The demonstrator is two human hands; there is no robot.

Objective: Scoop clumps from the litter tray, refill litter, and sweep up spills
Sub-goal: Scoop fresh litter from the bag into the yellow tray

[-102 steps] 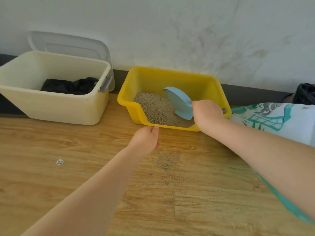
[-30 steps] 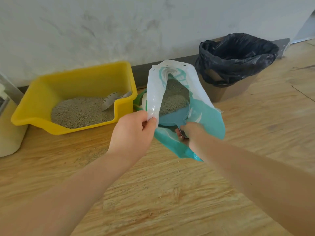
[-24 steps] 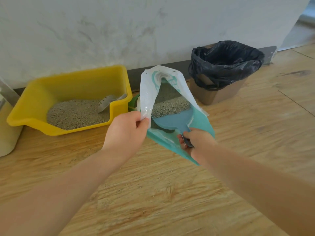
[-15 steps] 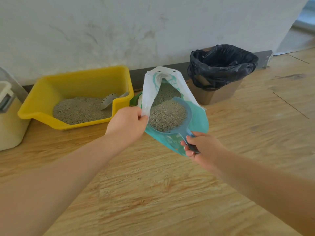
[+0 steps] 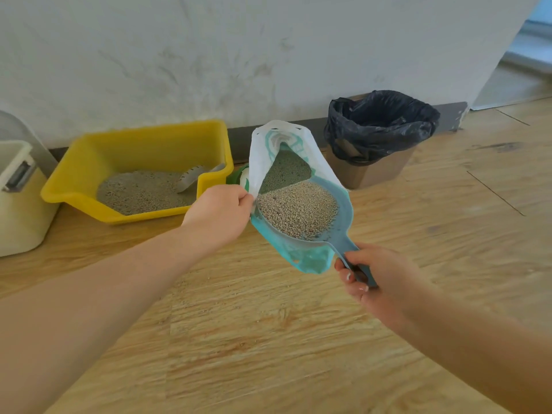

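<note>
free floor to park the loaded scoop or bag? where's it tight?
Free: bare wooden floor nearest the camera, under both arms, and the stretch right of the black-lined bin. Tight: the wall row of cream tub, yellow litter tray, white-and-teal litter bag and bin, with narrow gaps. Some grains are scattered in front of the tray.

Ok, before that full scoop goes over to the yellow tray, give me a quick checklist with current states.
1. Blue scoop loaded with litter: ok.
2. Right hand gripping the handle: ok.
3. Scoop clear of the litter bag: not ok, it sits at the mouth.
4. Left hand steadying the bag edge: ok.
5. Yellow tray open to receive: ok, a white scoop lies inside.
6. Floor free of spills: not ok, scattered grains.
</note>
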